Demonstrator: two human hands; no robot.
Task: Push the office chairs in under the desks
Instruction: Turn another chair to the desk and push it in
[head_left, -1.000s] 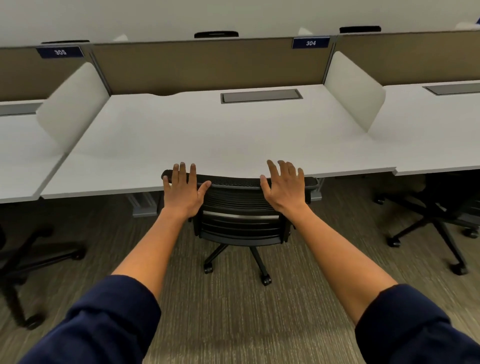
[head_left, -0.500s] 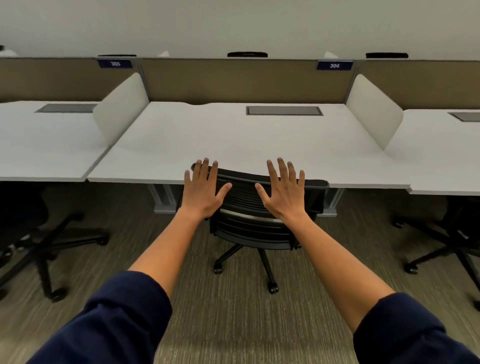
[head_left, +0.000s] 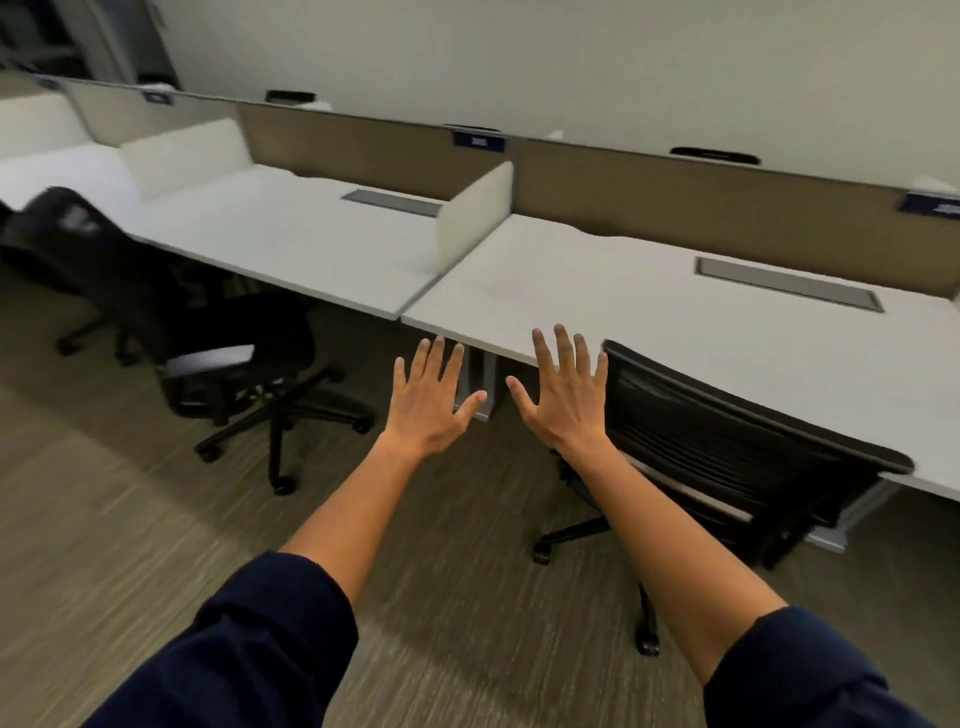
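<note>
A black mesh office chair (head_left: 727, 457) stands at the right with its back against the front edge of a white desk (head_left: 613, 291). My right hand (head_left: 563, 395) hovers open just left of that chair's back, not touching it. My left hand (head_left: 428, 397) is open too, in the air over the floor in front of the desk leg. A second black office chair (head_left: 208, 322) stands at the left, out from its white desk (head_left: 291, 244) and turned partly sideways.
Tan partition panels (head_left: 363, 145) with blue number plates run behind the desks. A white divider (head_left: 475, 218) separates the two desks. A grey desk leg (head_left: 478, 384) stands between my hands. Striped carpet (head_left: 130, 545) spreads between me and the left chair.
Both hands have come off the right chair's back. The view has swung left, bringing the pulled-out left chair and its desk into sight.
</note>
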